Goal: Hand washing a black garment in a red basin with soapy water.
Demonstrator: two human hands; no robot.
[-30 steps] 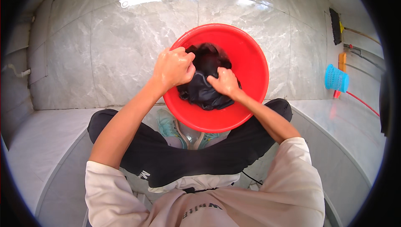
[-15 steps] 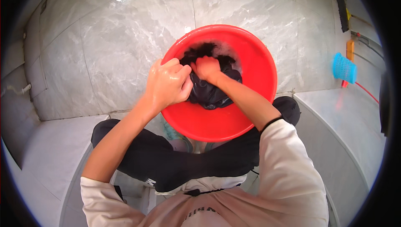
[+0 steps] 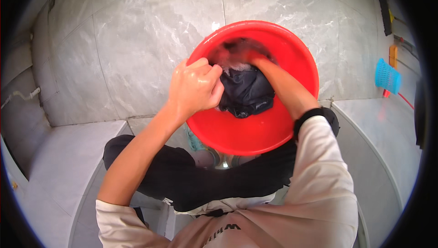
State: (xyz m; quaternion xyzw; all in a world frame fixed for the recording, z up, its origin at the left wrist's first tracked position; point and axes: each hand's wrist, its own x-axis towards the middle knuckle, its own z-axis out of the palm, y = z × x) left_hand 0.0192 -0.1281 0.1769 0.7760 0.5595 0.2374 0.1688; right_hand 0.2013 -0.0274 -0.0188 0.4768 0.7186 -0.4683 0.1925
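A red plastic basin [image 3: 255,138] is tilted over my lap, with foamy, murky water gathered at its far side. My left hand [image 3: 195,86] is closed on the basin's left rim, its knuckles wet. In the basin a bunched, wet black garment [image 3: 248,92] lies against the near wall and runs toward the water. My right hand [image 3: 250,57] reaches past the garment into the water at the far side. Its fingers are under the murky water and blurred, so what they hold is hidden.
Grey marble-look tiles [image 3: 150,51] stretch beyond the basin. At the right a light blue perforated plastic cup [image 3: 388,76] hangs near a black-bristled brush [image 3: 384,14]. Pale ledges [image 3: 68,156] flank me on both sides. A greenish slipper [image 3: 194,139] shows below the basin.
My right hand has moved from on top of the black garment down into the water at the far side. More of the garment shows. My left hand stays on the rim.
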